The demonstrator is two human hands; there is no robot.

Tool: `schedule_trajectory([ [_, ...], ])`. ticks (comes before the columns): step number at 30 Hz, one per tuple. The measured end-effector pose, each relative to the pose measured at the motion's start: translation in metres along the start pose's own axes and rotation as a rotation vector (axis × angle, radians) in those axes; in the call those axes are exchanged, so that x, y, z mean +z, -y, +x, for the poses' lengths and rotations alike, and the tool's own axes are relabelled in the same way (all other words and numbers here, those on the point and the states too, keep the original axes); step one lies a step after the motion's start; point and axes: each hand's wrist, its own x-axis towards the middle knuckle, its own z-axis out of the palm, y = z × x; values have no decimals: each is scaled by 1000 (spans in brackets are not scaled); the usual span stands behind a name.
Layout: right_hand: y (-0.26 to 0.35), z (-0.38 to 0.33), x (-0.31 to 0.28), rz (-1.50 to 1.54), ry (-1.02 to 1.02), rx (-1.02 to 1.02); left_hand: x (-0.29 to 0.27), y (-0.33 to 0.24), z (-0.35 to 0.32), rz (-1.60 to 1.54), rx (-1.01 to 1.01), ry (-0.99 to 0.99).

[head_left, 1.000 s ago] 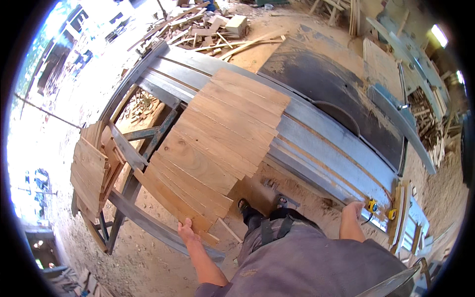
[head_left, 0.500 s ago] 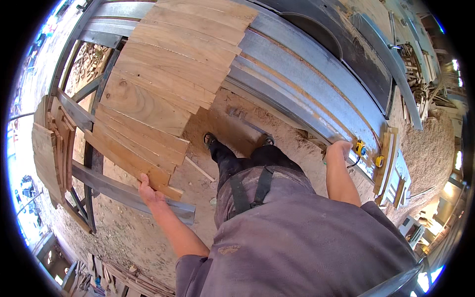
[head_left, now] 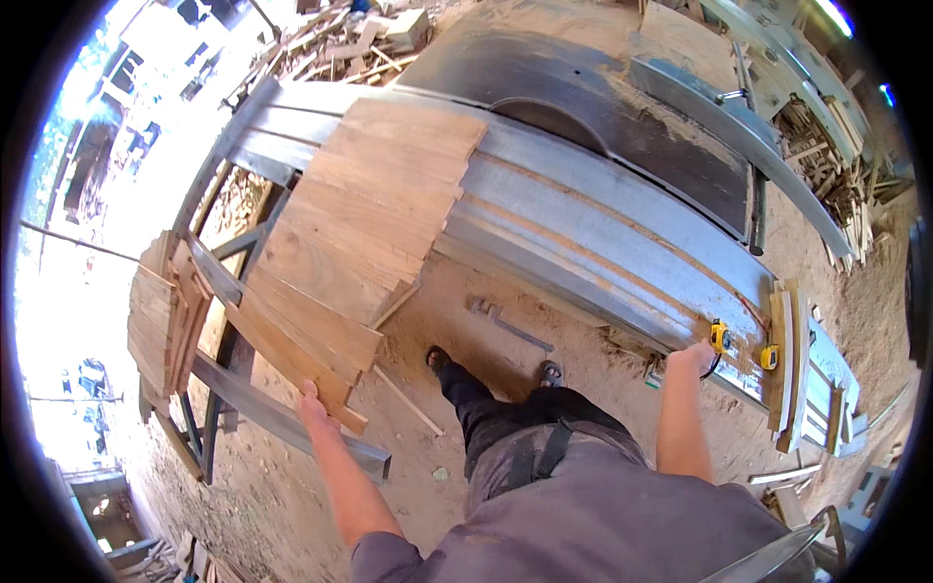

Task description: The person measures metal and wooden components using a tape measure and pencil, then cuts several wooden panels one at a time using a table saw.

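Side by side, several thin wooden boards [head_left: 335,209] lie across the left part of a long metal sliding table [head_left: 573,219] and its side frame. My left hand [head_left: 316,413] is closed at the near edge of the closest board [head_left: 292,355], its thumb up against the wood; the fingers underneath are partly hidden. Over on the right, my right hand [head_left: 694,358] is curled at the near edge of the metal table, with its fingertips out of sight. Just beyond it sits a yellow tape measure [head_left: 719,336], and a second yellow tape measure [head_left: 769,357] lies further right.
A dark saw table [head_left: 593,97] adjoins the metal one at the back. Stacked short boards [head_left: 160,316] stand at the left. Wooden strips [head_left: 789,360] lie across the table's right end. A metal bar [head_left: 335,432] juts toward me, and a loose stick [head_left: 408,398] lies on the ground.
My view has tilted up, so the table and boards appear lower and further right. Both hands stay at the same places, the left on the near board and the right by the table edge.
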Motion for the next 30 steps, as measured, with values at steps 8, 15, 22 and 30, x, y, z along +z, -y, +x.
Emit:
schedule_trajectory([
  [8,33,158,-58,-409,-207,60,37,7,-30,153,51,-200],
  [15,37,178,-51,-543,-378,93,20,24,-16,174,275,-221],
  [22,47,197,-72,-708,-199,-79,42,35,-34,232,262,-382],
  [30,102,105,-120,-791,-104,-213,33,75,-65,441,230,-474],
])
